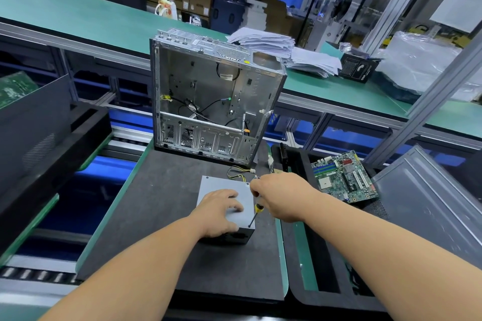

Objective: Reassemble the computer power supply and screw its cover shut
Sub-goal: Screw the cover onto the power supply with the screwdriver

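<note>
A grey power supply box (221,185) sits on the black foam mat (161,216) with its cover on top. My left hand (219,210) lies over the cover, fingers spread and curled at its near edge, holding the box still. My right hand (279,195) grips a screwdriver (255,214) with a yellow and black handle. Its tip stands on the cover's near right corner. The supply's yellow and black cables (236,173) trail out behind it.
An open, empty computer case (208,96) stands upright behind the supply. A motherboard (344,180) lies in a black tray at right, beside a grey side panel (430,198). Paper stacks (263,41) sit on the green bench. A black tray (39,138) is at left.
</note>
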